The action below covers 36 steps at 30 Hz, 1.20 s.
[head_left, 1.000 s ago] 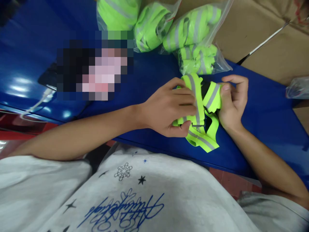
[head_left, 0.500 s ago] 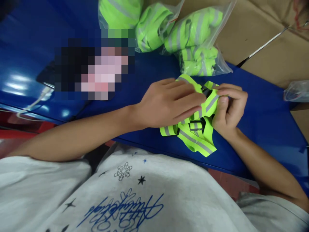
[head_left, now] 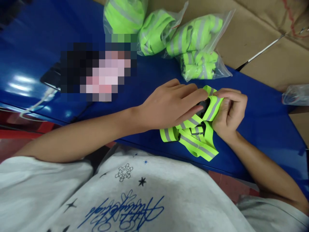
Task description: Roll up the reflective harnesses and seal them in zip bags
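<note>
A neon-yellow reflective strap point(head_left: 196, 146) with a grey stripe lies bunched on the blue table point(head_left: 263, 129). My right hand point(head_left: 230, 111) pinches a raised loop of it between thumb and fingers. From the other side my left hand point(head_left: 173, 104) reaches over the strap, its fingers closed around a part beside a black plastic buckle point(head_left: 203, 108); the fingertips are partly hidden. A second black fitting, a strap slider point(head_left: 198, 130), sits lower on the webbing, and one strap end points toward my body.
Several clear bags of neon-yellow straps point(head_left: 196, 35) stand along the far table edge. A blurred-out phone-like device point(head_left: 50, 75) with a white cable point(head_left: 36, 108) is at the left. Brown cardboard point(head_left: 263, 19) lies beyond the table, and a clear plastic bag point(head_left: 294, 94) is at the right.
The black buckle between my hands shows more now. The loop held by my right hand has turned slightly, and the whole view has shifted a little.
</note>
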Each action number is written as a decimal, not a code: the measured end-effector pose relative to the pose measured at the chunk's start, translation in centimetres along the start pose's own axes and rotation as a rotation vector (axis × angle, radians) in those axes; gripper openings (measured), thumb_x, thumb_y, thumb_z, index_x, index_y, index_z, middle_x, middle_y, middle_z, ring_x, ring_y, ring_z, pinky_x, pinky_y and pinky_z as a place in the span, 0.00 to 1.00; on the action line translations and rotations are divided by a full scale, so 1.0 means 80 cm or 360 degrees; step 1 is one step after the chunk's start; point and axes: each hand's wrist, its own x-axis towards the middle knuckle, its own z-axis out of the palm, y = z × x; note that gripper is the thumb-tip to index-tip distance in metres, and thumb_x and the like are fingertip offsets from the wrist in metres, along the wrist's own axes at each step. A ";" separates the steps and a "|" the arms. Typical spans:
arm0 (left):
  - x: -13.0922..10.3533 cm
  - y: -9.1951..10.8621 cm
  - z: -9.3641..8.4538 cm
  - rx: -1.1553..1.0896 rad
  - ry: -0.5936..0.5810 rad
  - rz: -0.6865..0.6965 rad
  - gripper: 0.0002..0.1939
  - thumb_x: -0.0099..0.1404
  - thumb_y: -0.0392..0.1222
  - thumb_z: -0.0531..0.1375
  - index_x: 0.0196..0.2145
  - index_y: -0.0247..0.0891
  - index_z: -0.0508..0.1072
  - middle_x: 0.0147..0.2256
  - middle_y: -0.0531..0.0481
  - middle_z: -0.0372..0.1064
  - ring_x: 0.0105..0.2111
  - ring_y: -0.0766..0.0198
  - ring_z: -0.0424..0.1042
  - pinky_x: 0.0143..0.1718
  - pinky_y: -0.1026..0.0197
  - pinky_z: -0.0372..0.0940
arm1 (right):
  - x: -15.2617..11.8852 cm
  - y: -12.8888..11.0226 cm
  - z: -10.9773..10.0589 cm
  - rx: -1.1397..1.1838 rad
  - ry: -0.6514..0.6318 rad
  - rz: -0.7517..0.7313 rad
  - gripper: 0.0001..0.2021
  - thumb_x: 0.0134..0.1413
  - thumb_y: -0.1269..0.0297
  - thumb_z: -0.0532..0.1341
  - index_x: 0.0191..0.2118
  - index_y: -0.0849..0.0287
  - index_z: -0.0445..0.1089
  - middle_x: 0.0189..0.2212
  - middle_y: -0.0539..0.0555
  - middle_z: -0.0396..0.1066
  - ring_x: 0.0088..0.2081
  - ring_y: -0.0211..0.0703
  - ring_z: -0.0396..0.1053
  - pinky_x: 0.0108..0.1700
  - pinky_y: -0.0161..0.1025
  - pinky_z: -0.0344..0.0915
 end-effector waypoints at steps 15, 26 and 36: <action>-0.001 0.007 0.024 0.0213 -0.0039 -0.0013 0.13 0.68 0.43 0.57 0.46 0.38 0.76 0.40 0.41 0.77 0.44 0.46 0.76 0.49 0.45 0.66 | 0.005 -0.039 -0.008 -0.0038 -0.0143 -0.0340 0.17 0.72 0.67 0.53 0.58 0.48 0.73 0.53 0.58 0.73 0.56 0.52 0.74 0.58 0.53 0.73; 0.007 -0.016 0.020 0.0096 -0.0038 -0.0130 0.11 0.66 0.46 0.58 0.30 0.37 0.75 0.28 0.42 0.70 0.45 0.40 0.76 0.55 0.34 0.63 | 0.019 0.038 -0.019 -0.0599 -0.0476 -0.0472 0.28 0.60 0.38 0.66 0.57 0.52 0.73 0.51 0.59 0.77 0.53 0.59 0.75 0.58 0.58 0.68; 0.009 0.001 -0.010 0.0078 0.0103 -0.0068 0.15 0.73 0.46 0.54 0.35 0.42 0.79 0.31 0.42 0.72 0.46 0.43 0.74 0.56 0.34 0.63 | 0.011 0.003 -0.021 -0.0555 -0.0527 -0.0457 0.42 0.61 0.40 0.66 0.74 0.51 0.56 0.63 0.62 0.70 0.60 0.63 0.71 0.64 0.60 0.61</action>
